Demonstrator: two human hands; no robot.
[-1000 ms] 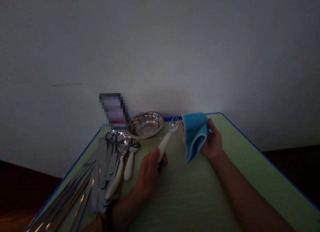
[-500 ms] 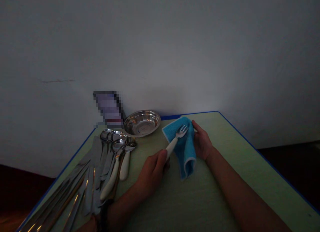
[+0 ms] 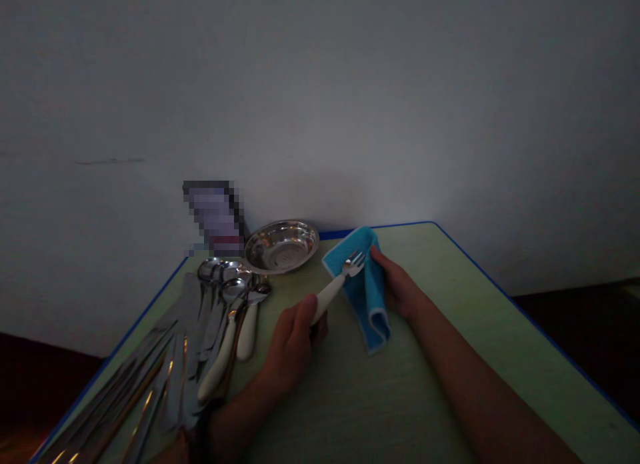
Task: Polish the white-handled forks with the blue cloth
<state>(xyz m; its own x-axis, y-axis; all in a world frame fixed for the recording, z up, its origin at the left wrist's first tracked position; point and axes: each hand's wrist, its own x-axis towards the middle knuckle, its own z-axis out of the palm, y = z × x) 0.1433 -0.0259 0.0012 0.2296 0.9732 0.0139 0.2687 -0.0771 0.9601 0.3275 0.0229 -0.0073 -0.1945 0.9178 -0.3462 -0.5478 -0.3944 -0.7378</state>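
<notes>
A fork (image 3: 331, 296) with a thick white handle is gripped in my left hand (image 3: 295, 341), its metal tines pointing up and to the right. Behind the tines hangs a blue cloth (image 3: 357, 301) with a pale border, draped and folded over at its lower end. My right hand (image 3: 397, 284) holds this cloth from its right side, thumb along the near edge and the other fingers mostly hidden behind the fabric. The fork's head is in front of the cloth; whether they touch I cannot tell.
Several spoons (image 3: 233, 291), some with white handles, lie in a pile left of my left hand. Several knives (image 3: 173, 377) lie further left. A shallow metal bowl (image 3: 283, 247) is at the back near the wall, beside a blurred upright panel (image 3: 215, 217). The table (image 3: 460, 304) has a blue edge.
My left hand has drawn the fork slightly down and left, away from the cloth. My right hand and the cloth have shifted a little to the left.
</notes>
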